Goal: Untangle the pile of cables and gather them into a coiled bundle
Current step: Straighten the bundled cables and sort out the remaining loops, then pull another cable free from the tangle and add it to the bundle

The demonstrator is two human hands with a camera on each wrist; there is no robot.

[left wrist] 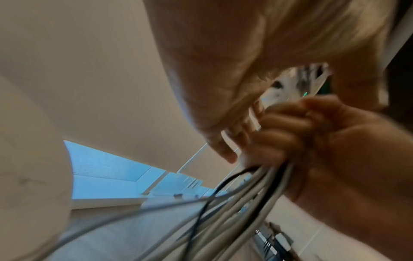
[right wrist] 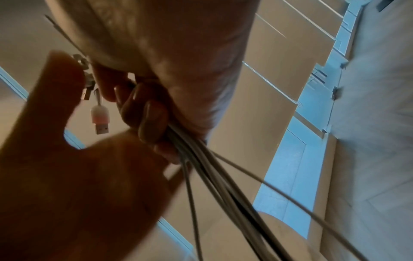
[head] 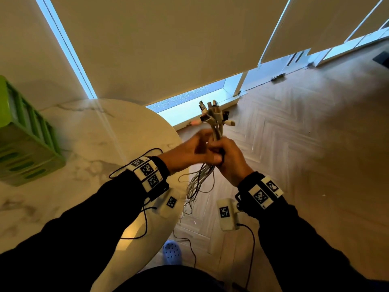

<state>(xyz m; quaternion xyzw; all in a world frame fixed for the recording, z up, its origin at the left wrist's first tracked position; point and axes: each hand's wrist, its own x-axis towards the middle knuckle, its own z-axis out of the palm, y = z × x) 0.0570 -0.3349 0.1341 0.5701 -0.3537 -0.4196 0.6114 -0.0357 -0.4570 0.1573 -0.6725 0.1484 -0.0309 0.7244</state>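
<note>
While gathered upright in mid-air past the table [head: 88, 131] edge: cables [head: 214, 131], mostly grey-white with one dark strand, plug ends fanned out above the fists, loose lengths trailing down toward the floor [head: 305, 133].

Right hand [head: 228, 159]: fingers curled tight round the stems just below the plugs; carries the whole lot. Seen from the right wrist, nails wrapped over the strands where these leave the fist.

Left hand [head: 189, 150]: blurred; pressed against the right one at the same spot, fingers bent toward the stems. Appears to be closing on the strands, though not certain of a full grip.

Step in hand, by judgement: ends aligned and collected, untangling largely done at the top; hanging part below not yet coiled, with loops and crossings visible near the table edge.

Next move, by judgement: firm hold kept at the plugs, other hand run down the hanging strands to comb out crossings, then looped back up into a coil.

Containers: green slatted basket [head: 23, 142] on the table, far left, well apart from the cables. Contents not visible.
</note>
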